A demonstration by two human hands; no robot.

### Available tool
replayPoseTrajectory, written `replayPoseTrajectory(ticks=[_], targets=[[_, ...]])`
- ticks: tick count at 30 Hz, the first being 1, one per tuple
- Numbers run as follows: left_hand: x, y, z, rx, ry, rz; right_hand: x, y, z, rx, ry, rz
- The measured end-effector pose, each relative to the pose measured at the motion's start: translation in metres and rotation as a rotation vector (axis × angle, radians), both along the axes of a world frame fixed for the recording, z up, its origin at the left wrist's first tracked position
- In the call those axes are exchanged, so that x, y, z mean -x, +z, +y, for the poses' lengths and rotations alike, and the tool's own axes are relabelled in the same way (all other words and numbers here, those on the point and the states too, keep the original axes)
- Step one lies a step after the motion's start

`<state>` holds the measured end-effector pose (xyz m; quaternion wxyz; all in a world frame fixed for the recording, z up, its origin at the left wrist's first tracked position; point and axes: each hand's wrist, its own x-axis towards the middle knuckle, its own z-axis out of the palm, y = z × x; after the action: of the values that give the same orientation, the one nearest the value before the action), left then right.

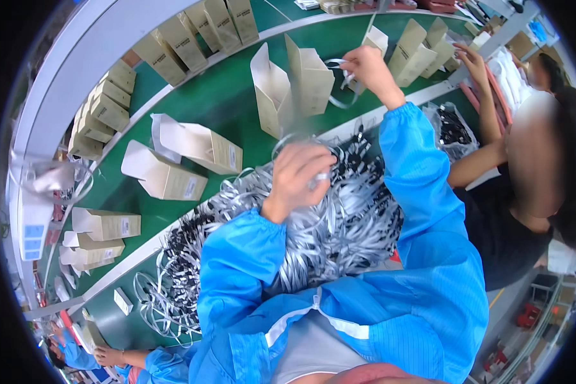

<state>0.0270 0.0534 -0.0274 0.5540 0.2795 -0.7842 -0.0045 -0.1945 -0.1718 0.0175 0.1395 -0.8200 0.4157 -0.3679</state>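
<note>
My right hand (368, 67) is raised over the green conveyor, fingers pinched on a looped flat grey cable (344, 102). It is beside an open beige box (376, 42) and to the right of another open box (315, 80). Above a big heap of flat grey cables with black ends (329, 237), my left hand (301, 174) has its fingers curled. Pale grey shows between those fingers and a thin loop rises behind them, so it appears closed on a flat grey cable; motion blurs the details. An open-flapped box (272, 96) is just beyond the left hand.
More open boxes (208, 148) stand along the green conveyor (173, 237). Beige boxes (173, 48) line a far shelf. A co-worker (493, 198) in black reaches in at right, near a bag of black parts (454, 128). Another person's hand (109, 356) is at lower left.
</note>
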Motion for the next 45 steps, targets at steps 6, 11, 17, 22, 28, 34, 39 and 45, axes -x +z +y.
replayPoseTrajectory(ticks=[6,11,17,22,28,34,39,45], targets=[[0.020,0.075,-0.022,0.073,-0.142,0.303,0.026,0.083,0.120,-0.194,-0.053,0.156],[0.077,0.062,-0.029,-0.348,-0.321,0.483,0.007,0.092,0.175,-0.387,0.065,-0.165],[0.065,0.018,-0.022,-1.341,-0.878,0.296,-0.016,0.065,0.216,-0.298,-0.002,-0.636],[0.086,0.000,0.017,-0.782,-0.410,0.964,-0.038,0.022,0.252,-0.055,-0.187,-0.560],[0.068,0.034,0.038,-1.061,-0.584,1.796,-0.060,-0.001,0.295,0.153,-0.157,-0.061],[0.020,-0.005,0.030,-1.167,-0.453,1.432,-0.047,0.032,0.312,0.038,-0.062,-0.051],[0.045,0.026,0.060,-1.107,-0.285,0.897,-0.064,0.027,0.303,-0.538,-0.046,-0.779],[0.048,0.017,0.055,-0.987,0.062,0.671,-0.049,0.017,0.299,-0.398,-0.106,-0.306]])
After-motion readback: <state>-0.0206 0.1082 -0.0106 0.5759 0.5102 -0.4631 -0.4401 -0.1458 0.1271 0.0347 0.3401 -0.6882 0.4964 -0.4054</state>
